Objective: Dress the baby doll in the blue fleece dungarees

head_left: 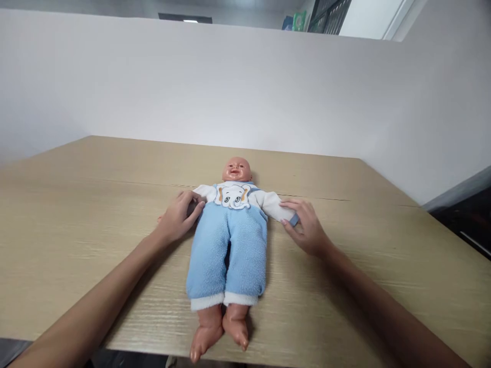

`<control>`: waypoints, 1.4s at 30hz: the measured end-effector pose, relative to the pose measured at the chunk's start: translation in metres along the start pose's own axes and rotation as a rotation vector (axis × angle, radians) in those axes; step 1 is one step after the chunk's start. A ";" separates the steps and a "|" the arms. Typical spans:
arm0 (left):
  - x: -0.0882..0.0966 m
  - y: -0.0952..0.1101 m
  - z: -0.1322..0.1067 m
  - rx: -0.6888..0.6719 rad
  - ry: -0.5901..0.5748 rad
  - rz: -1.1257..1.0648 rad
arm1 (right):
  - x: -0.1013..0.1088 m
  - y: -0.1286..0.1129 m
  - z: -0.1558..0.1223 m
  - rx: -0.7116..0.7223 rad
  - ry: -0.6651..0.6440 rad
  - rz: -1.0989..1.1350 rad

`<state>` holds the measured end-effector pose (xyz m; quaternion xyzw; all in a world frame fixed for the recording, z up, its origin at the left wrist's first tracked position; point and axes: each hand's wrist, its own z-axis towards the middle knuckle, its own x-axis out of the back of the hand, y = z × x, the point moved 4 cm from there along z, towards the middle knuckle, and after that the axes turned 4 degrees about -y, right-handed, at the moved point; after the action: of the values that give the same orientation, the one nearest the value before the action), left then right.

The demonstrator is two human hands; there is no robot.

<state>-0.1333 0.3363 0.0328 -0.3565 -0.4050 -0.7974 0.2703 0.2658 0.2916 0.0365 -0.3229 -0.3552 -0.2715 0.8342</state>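
Observation:
A baby doll (232, 240) lies on its back on the wooden table, head toward the wall and bare feet near the front edge. It wears light blue fleece trousers (245, 250) and a white top with an elephant face (232, 197) on the chest. My left hand (182, 214) is curled over the doll's sleeve on the left, thumb beside the waist, hiding most of that arm. On the other side, the thumb and fingers of my right hand (306, 226) close around the end of the white sleeve (276, 205), by its blue cuff (294, 220).
The pale wooden table (95, 220) has thin seam lines running across it. Behind it stands a white partition wall (215, 87). A dark object (466, 214) is at the right edge. Green and blue packages (298, 21) show beyond the wall.

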 end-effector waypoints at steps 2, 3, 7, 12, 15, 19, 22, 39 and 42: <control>-0.004 0.000 -0.006 -0.024 -0.078 0.047 | -0.014 -0.022 0.010 -0.040 -0.083 0.168; -0.007 0.001 -0.007 -0.024 -0.106 0.062 | -0.022 -0.029 0.016 -0.072 -0.138 0.258; -0.018 0.001 -0.006 0.031 -0.143 0.011 | -0.043 -0.032 0.034 -0.198 -0.248 0.442; -0.020 0.000 -0.007 0.074 -0.134 -0.090 | -0.054 -0.011 0.035 -0.294 -0.306 0.633; -0.016 0.004 -0.006 0.081 -0.117 -0.131 | -0.062 -0.003 0.032 -0.324 -0.245 0.726; -0.012 0.008 -0.005 0.075 -0.065 -0.194 | -0.070 0.005 0.030 -0.380 -0.110 0.818; -0.014 0.007 -0.005 0.082 -0.033 -0.167 | -0.066 0.008 0.025 -0.418 -0.046 0.779; -0.057 0.129 0.095 -0.336 -0.152 -0.027 | -0.016 0.075 -0.020 -0.214 -0.010 -0.205; -0.094 0.130 0.123 -0.370 -0.321 0.059 | -0.005 0.057 -0.016 -0.169 0.076 -0.204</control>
<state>0.0595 0.3841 0.0695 -0.5338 -0.2792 -0.7829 0.1557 0.3087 0.3173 0.0042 -0.3436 -0.3302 -0.3957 0.7851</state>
